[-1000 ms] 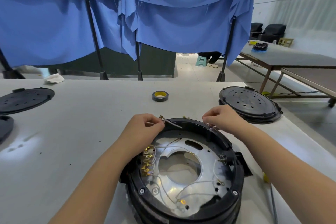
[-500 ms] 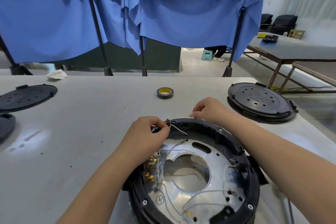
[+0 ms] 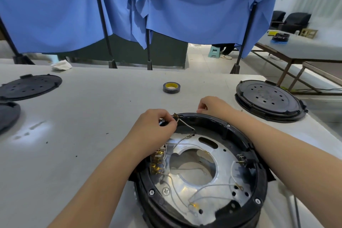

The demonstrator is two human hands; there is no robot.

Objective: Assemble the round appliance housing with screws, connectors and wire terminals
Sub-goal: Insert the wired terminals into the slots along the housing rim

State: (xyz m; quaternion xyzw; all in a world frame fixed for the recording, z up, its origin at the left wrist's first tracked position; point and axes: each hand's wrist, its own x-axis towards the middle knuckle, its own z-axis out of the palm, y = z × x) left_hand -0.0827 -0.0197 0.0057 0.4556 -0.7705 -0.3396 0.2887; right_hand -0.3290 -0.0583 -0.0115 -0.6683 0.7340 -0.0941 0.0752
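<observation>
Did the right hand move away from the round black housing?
Yes. The right hand slid leftward along the housing far rim, now reaching just past it onto the table.

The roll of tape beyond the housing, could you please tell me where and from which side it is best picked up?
The tape roll lies flat on the table, core hole up and nothing crowding it. Probably best to come from straight above and pinch across its outer wall, or hook one finger into the yellow core.

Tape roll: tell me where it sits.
In the head view the tape roll lies flat on the white table, beyond both hands, between the black lids at far left and right.
</observation>
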